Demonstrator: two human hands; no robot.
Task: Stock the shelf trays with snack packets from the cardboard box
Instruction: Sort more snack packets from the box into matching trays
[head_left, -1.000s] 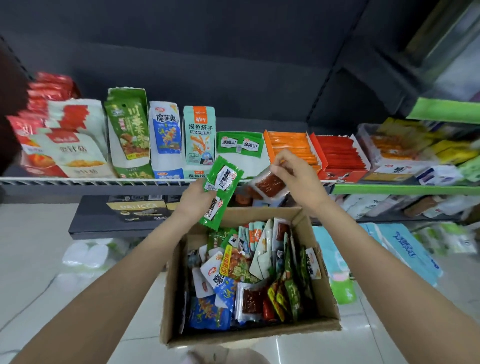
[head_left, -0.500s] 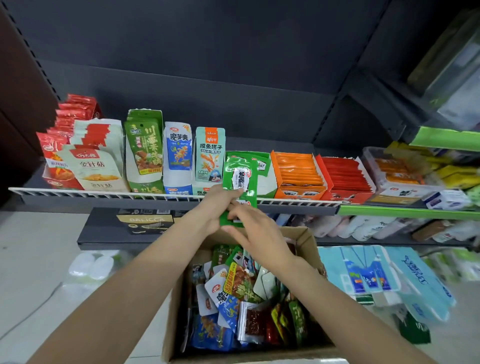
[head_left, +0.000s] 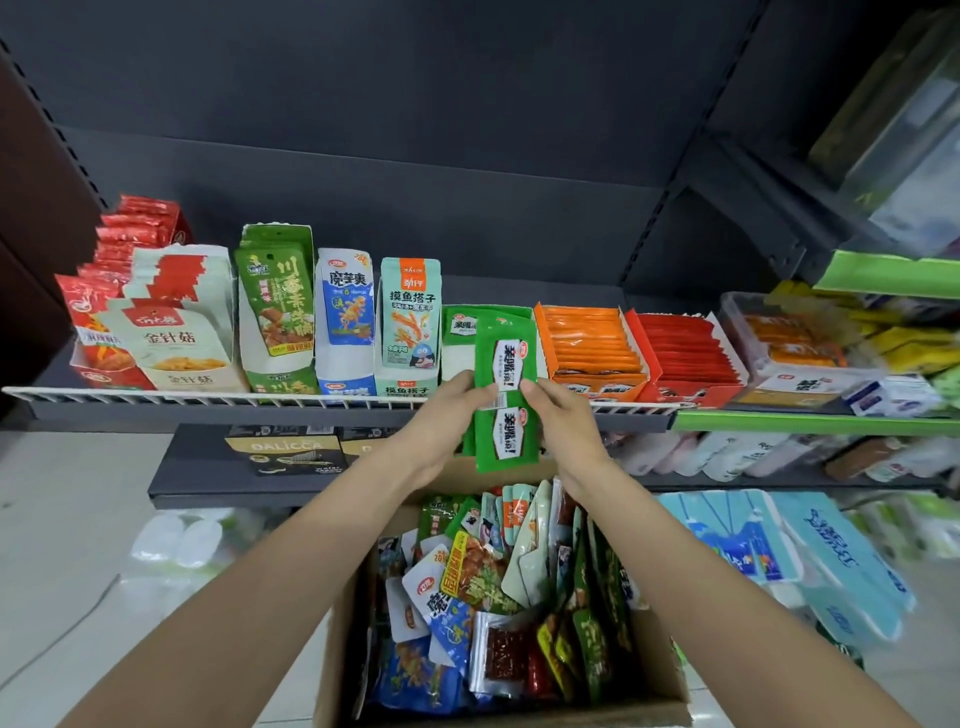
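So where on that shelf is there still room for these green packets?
Only the green tray, between the teal tray and the orange tray, shows slack. Both hands hold the green packets before it. Other trays look packed.

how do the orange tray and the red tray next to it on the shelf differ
The orange tray holds orange packets; the red tray holds red ones. The orange tray sits closer to the green packets held by the left hand and right hand; the red tray lies further right, beside a clear tub. Both are open-topped cardboard display boxes, packed with upright packets, side by side behind the white shelf rail.
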